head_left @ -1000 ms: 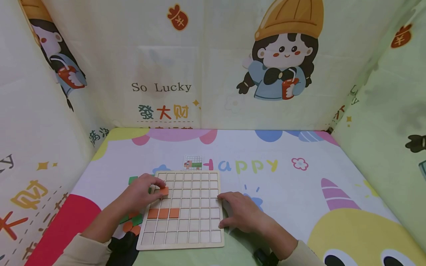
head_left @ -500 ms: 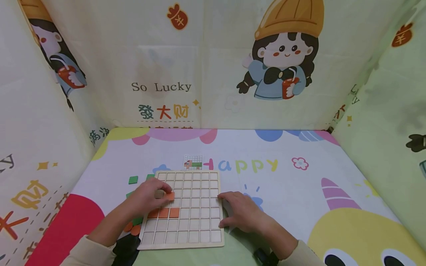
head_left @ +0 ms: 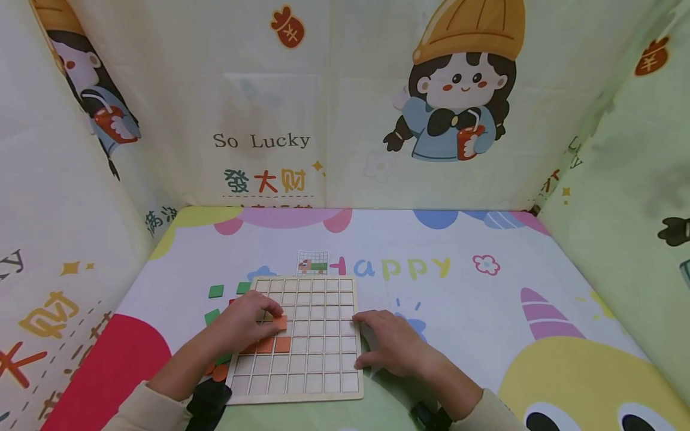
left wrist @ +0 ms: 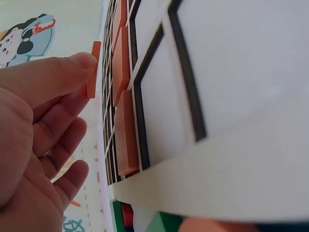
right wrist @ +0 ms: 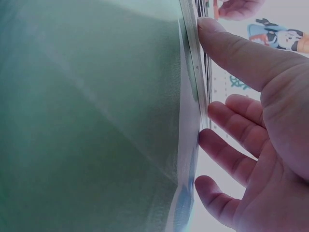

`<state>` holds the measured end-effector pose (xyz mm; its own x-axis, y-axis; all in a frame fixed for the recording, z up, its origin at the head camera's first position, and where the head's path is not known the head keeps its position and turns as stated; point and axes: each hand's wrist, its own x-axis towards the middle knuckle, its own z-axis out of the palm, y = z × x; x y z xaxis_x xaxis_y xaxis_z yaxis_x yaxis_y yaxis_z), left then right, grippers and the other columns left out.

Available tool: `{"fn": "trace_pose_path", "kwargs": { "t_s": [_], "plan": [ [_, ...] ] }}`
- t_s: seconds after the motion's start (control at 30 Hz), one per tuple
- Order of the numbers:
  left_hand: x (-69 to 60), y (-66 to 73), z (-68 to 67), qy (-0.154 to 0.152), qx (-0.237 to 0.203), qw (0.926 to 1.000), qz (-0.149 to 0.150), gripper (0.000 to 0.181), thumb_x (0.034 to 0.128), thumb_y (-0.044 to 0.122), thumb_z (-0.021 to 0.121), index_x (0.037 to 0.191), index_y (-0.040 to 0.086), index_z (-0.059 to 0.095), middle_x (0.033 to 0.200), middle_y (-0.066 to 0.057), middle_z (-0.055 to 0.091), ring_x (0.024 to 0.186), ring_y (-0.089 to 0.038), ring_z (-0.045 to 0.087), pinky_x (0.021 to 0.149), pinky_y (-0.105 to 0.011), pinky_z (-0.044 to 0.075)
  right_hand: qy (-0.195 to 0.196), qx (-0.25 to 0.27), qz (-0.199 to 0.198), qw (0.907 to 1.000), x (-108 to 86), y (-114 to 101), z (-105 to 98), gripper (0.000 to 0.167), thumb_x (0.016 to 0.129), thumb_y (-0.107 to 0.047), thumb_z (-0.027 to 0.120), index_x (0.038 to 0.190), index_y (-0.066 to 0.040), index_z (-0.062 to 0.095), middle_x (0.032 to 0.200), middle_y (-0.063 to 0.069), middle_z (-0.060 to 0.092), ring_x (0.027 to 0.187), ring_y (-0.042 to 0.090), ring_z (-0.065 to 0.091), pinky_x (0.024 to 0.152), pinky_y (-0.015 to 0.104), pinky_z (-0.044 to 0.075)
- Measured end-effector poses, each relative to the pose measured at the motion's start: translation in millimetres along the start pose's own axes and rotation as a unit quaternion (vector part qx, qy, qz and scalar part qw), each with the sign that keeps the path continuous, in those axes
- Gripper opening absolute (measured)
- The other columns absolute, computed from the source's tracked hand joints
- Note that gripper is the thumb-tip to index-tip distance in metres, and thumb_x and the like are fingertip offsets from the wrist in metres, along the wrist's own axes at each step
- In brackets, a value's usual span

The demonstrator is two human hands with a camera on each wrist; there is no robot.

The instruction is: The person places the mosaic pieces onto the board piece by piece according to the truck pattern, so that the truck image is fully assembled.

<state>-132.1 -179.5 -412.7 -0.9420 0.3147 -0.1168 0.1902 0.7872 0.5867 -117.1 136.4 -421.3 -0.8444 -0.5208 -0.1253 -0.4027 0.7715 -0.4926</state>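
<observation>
My left hand (head_left: 245, 323) pinches a square orange tile (head_left: 281, 323) between thumb and fingertips, above the left part of a pale gridded board (head_left: 302, 399). In the left wrist view this tile (left wrist: 97, 48) stands on edge, apart from the board's face. Several orange tiles (head_left: 282, 345) lie in a row in the grid, partly hidden by the hand. At the board's right edge rests my right hand (head_left: 396, 341), thumb and fingers spread along the rim. The right wrist view shows its thumb touching the edge and its other fingers (right wrist: 231, 154) loosely extended.
Loose green tiles (head_left: 216, 291) and orange round pieces (head_left: 219, 372) lie left of the board, some behind my left arm. Behind the board lies a small card with a gridded coloured pattern (head_left: 312, 263). Printed cloth walls (head_left: 356, 179) enclose the table's back and sides.
My left hand has carried the orange tile a short way right and toward me over the grid. The right hand and the board have stayed in place.
</observation>
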Motion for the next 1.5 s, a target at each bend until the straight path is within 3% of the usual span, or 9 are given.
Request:
{"fn": "trace_pose_path", "kwargs": {
  "t_s": [0.53, 1.13, 1.5],
  "plan": [
    [-0.5, 1.9, 4.1, -0.005, -0.003, 1.0000, -0.005, 0.016, 0.0864, 0.017, 0.078, 0.102, 0.018, 0.073, 0.110, 0.002, 0.061, 0.110, -0.022, 0.052, 0.088, -0.041, 0.049, -0.001, -0.001, -0.001, 1.0000, -1.2, -0.1, 0.0, 0.071, 0.076, -0.038, 0.086, 0.134, -0.010, 0.057, 0.133, 0.006, 0.060, 0.124, 0.030, 0.052, 0.101, 0.053, 0.041],
    [0.8, 7.8, 4.2, -0.014, 0.009, 0.9997, -0.016, 0.017, 0.0852, 0.014, 0.080, 0.101, 0.016, 0.074, 0.102, 0.005, 0.061, 0.103, -0.018, 0.053, 0.085, -0.037, 0.051, 0.000, 0.004, -0.007, 1.0000, -0.7, 0.6, 0.0, 0.071, 0.076, -0.038, 0.086, 0.135, -0.010, 0.057, 0.134, 0.006, 0.059, 0.124, 0.029, 0.052, 0.101, 0.053, 0.040],
    [-0.4, 8.2, 5.0, -0.024, 0.005, 0.9995, -0.019, 0.019, 0.0868, 0.018, 0.079, 0.105, 0.019, 0.074, 0.105, 0.004, 0.060, 0.104, -0.017, 0.052, 0.085, -0.037, 0.050, 0.001, 0.003, -0.008, 1.0000, -0.5, 1.1, 0.5, 0.071, 0.076, -0.037, 0.086, 0.135, -0.010, 0.057, 0.134, 0.006, 0.060, 0.124, 0.029, 0.052, 0.101, 0.053, 0.040]
  ]
}}
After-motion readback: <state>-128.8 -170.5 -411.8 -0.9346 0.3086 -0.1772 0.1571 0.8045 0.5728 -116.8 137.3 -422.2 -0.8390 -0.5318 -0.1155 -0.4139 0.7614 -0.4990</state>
